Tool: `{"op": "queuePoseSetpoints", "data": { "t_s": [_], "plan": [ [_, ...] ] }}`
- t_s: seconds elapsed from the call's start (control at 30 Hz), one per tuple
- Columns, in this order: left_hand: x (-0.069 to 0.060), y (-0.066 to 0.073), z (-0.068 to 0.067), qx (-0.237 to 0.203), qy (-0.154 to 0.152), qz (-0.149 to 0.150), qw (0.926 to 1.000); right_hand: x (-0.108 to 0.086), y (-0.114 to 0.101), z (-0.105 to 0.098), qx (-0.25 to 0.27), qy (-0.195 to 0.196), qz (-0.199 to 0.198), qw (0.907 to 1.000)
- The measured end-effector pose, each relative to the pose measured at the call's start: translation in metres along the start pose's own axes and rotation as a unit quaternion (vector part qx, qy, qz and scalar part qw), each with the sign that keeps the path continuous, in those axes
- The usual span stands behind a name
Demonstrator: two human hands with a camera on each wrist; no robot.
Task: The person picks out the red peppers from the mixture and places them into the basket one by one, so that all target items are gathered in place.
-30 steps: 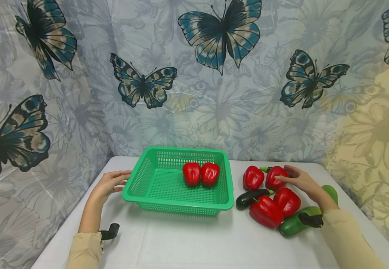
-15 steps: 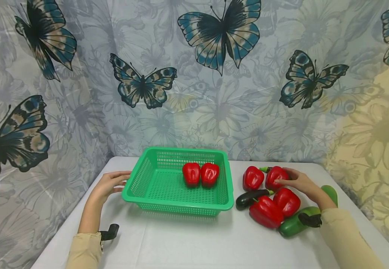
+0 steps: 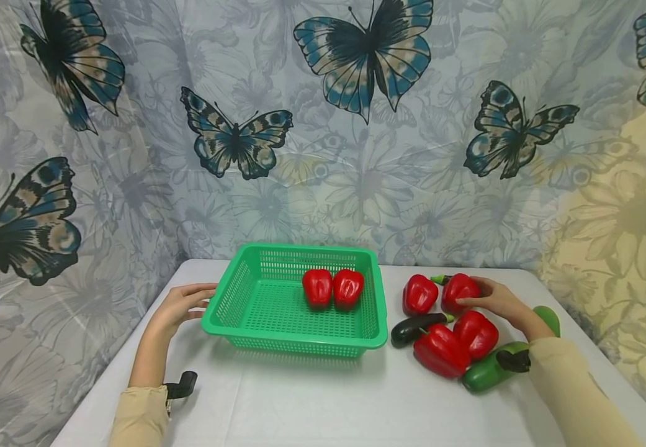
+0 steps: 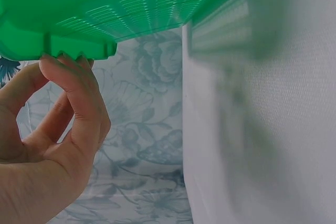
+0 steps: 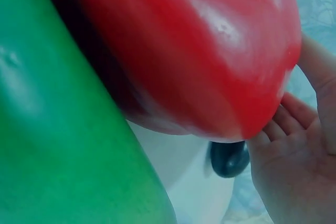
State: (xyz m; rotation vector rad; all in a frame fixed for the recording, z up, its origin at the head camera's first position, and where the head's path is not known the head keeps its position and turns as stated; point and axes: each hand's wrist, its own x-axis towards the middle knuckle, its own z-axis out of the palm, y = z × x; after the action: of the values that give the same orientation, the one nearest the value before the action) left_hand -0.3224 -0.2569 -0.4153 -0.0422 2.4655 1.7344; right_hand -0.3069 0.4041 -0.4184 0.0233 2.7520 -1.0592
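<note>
My left hand [image 3: 180, 306] touches the left rim of a green plastic basket [image 3: 295, 343], its fingertips against the lip in the left wrist view. Two red bell peppers [image 3: 318, 289] lie inside, at the right. On the table's right side, my right hand [image 3: 496, 302] holds a red bell pepper [image 3: 459, 292] between thumb and fingers, the fingers partly hidden behind it. Another red pepper [image 3: 419, 295] sits just left. Nearer me are two more, a rounder pepper [image 3: 476, 334] and a longer pepper [image 3: 440, 352]. A large red pepper [image 5: 205, 51] covers part of the right wrist view.
A dark eggplant [image 3: 414, 329] lies between basket and peppers. Behind the peppers a green stem [image 3: 440, 279] shows. A long green vegetable [image 3: 484, 374] lies under the right forearm, and a rounded green one [image 3: 548, 320] is beyond it. A butterfly-printed cloth [image 3: 367, 205] hangs behind the white table [image 3: 300, 403].
My right hand has moved slightly left and its fingers have come in around the back red pepper. The left hand and basket stay as they were.
</note>
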Motion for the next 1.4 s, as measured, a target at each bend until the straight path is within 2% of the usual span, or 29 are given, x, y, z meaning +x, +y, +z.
{"op": "queuePoseSetpoints", "data": {
  "t_s": [0.4,0.77,1.4],
  "plan": [
    [-0.0022,0.0019,0.0002,0.005,-0.002,0.003,1.0,0.0041,0.0015,0.0034,-0.034,0.028,-0.006,0.999],
    [-0.0007,0.0,-0.0005,0.009,-0.002,0.004,1.0,0.0081,0.0059,0.0061,-0.032,0.043,-0.011,0.9985],
    [-0.0009,-0.0005,0.0003,0.003,0.004,0.001,1.0,0.0014,0.0036,0.0038,-0.028,0.052,0.001,0.9983]
  ]
}}
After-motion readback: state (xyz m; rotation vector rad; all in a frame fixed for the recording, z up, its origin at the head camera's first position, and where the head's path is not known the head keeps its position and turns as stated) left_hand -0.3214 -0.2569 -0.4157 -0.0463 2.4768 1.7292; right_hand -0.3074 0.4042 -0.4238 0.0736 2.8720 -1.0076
